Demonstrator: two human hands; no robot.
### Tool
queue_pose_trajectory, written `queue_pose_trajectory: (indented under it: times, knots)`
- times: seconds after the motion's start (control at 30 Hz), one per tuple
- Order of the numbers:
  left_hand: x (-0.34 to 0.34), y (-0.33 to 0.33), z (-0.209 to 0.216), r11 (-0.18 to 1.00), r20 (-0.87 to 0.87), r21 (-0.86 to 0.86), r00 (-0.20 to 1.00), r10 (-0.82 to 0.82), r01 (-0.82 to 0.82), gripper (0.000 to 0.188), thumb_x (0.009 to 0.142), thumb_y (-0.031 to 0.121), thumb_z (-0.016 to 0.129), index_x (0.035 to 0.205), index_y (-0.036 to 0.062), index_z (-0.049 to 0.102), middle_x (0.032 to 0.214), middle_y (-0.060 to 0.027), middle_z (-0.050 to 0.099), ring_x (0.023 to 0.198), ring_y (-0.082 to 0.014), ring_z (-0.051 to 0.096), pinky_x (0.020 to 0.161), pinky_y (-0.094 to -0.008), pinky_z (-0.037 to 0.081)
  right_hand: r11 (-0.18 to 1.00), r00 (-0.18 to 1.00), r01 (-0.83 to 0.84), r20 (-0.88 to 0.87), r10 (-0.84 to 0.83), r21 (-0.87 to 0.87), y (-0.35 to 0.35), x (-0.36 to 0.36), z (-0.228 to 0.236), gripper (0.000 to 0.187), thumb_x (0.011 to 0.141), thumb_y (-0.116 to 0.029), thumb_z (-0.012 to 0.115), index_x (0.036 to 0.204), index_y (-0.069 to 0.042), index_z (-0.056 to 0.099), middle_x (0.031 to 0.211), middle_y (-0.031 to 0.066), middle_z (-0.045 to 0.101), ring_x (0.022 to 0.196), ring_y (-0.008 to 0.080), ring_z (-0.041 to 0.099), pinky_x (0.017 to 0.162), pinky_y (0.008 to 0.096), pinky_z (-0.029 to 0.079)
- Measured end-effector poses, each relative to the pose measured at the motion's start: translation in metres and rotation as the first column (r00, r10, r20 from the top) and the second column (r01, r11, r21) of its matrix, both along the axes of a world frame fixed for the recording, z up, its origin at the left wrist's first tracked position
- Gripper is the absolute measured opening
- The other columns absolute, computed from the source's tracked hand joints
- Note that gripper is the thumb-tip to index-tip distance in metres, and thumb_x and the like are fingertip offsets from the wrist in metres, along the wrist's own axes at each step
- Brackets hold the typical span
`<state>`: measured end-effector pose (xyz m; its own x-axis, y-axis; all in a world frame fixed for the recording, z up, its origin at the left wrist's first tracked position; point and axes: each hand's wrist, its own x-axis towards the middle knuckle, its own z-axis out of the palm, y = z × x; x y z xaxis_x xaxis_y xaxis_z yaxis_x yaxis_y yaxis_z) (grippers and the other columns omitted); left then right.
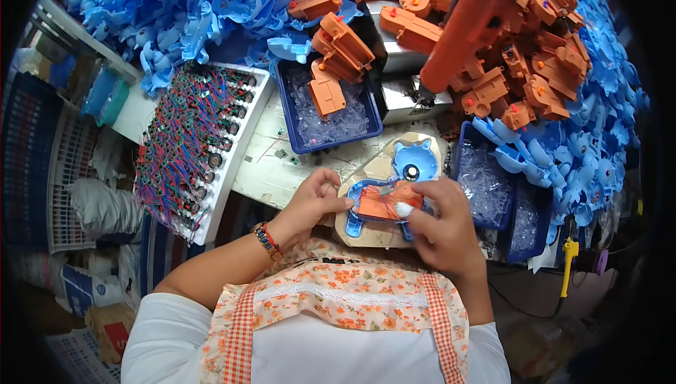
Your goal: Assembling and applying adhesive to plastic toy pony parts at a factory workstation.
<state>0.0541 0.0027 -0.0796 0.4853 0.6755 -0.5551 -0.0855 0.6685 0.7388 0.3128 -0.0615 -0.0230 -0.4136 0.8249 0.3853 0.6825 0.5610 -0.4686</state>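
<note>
A blue plastic toy shell [354, 226] lies on a tan, board-like holder [380, 238] in front of me. Its round upper part [414, 159] has a dark ring with a white centre. In the body sits an orange plastic case [377, 203] with thin wires across it. My left hand [310, 204] is at the shell's left edge, thumb against it and fingers curled. Over the case's right end, my right hand [447, 225] has thumb and fingers bent together. A small white rounded thing [403, 209] shows at its thumb tip; I cannot tell what it is.
An orange electric screwdriver [458, 46] hangs above the holder. Blue trays [303, 146] contain clear plastic parts. At left, a white foam tray [236, 173] carries wired boards and small round parts. Orange cases [486, 92] and blue shells [190, 25] are heaped behind.
</note>
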Motion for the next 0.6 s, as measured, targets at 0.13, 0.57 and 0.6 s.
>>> queue_pose_trajectory:
  times: [0.13, 0.57, 0.6]
  knots:
    - [-0.001, -0.01, -0.003, 0.817, -0.178, 0.577, 0.98, 0.093, 0.027, 0.039, 0.082, 0.008, 0.076, 0.113, 0.0095, 0.053, 0.081, 0.003, 0.051, 0.07, -0.005, 0.046, 0.062, -0.018, 0.038, 0.983, 0.984, 0.057, 0.157, -0.086, 0.176, -0.012, -0.015, -0.003, 0.027, 0.074, -0.013, 0.075, 0.1, -0.017, 0.071, 0.112, 0.0086, 0.063, 0.105, 0.0276, 0.062, 0.1, 0.0524, 0.039]
    - [0.036, 0.013, 0.044, -0.258, -0.412, 0.848, 0.882, 0.23, 0.463, 0.021, 0.076, 0.013, 0.075, 0.097, 0.0096, 0.069, 0.093, -0.0042, 0.069, 0.092, -0.0249, 0.063, 0.079, -0.0397, 0.047, 0.979, 0.977, 0.202, 0.062, -0.204, 0.034, -0.008, -0.017, 0.001, 0.036, 0.069, -0.02, 0.082, 0.099, -0.011, 0.065, 0.114, 0.008, 0.061, 0.107, 0.03, 0.056, 0.095, 0.0473, 0.038]
    - [0.037, 0.015, 0.042, -0.278, -0.396, 0.848, 0.888, 0.232, 0.451, 0.019, 0.077, 0.012, 0.074, 0.095, 0.0094, 0.069, 0.09, -0.0038, 0.069, 0.089, -0.0245, 0.064, 0.077, -0.0395, 0.047, 0.982, 0.979, 0.185, 0.077, -0.186, 0.026, -0.008, -0.016, -0.003, 0.038, 0.069, -0.021, 0.082, 0.1, -0.01, 0.064, 0.117, 0.0085, 0.06, 0.111, 0.0306, 0.054, 0.098, 0.048, 0.037]
